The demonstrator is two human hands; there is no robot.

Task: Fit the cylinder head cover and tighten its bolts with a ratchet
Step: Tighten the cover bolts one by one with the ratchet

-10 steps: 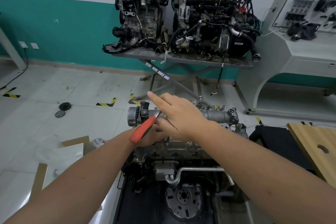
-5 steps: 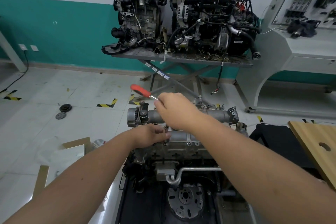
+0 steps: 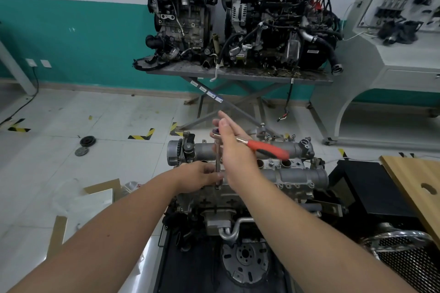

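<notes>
Nearest the camera, 2 bare forearms reach forward over an engine (image 3: 238, 200) that sits low in the middle of the view, its flywheel (image 3: 245, 263) facing the camera. The left hand (image 3: 197, 177) rests on the near left part of the cylinder head cover (image 3: 300, 175), a grey cast piece lying across the top of the engine. Its fingers curl around the lower end of an upright extension bar (image 3: 217, 162), just above a bolt (image 3: 217, 187) at the cover's near edge.

The right hand (image 3: 234, 147) is raised above the left one with its fingers straight and pointing up and away, the palm pressed against the shaft of the ratchet (image 3: 252, 144) close to the ratchet's head. It wraps around nothing. The ratchet sits on top of the extension bar, and its red handle (image 3: 269, 150) points to the right over the cover, blurred.

To the right of the engine lie a black box (image 3: 371, 188), a wooden board (image 3: 414, 188) with a hole, and a metal mesh basket (image 3: 409, 259). On the floor to the left lie cardboard pieces (image 3: 100, 195) and 2 dark discs (image 3: 84, 145).

Farther back, a grey scissor table (image 3: 238, 75) carries 2 more engines (image 3: 238, 16) against a teal and white wall. A white console (image 3: 392, 54) stands on the far right.
</notes>
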